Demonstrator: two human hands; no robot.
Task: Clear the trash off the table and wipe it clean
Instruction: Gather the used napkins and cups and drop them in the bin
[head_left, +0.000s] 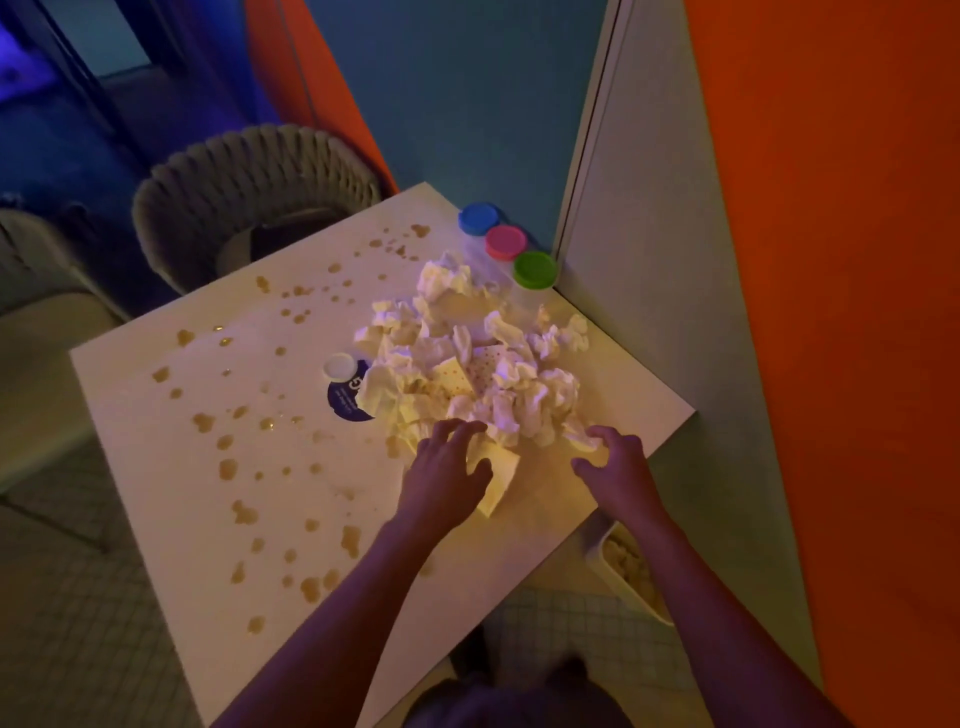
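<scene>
Both arms stretched forward over the white table (171, 467), left hand (445, 467) palm down, fingers spread and relaxed on the near edge of the crumpled napkin pile (467, 364), right hand (615, 467) curled, gripping a wad at the pile's right corner, brown spill spots (228, 467) across the tabletop's left side

head | worn high | faces forward-down | table (218, 467) close below

Crumpled paper napkins (467, 358), matt; table (171, 467) smooth, slight sheen; plastic lids (506, 241) glossy; chair (254, 182) woven
</scene>
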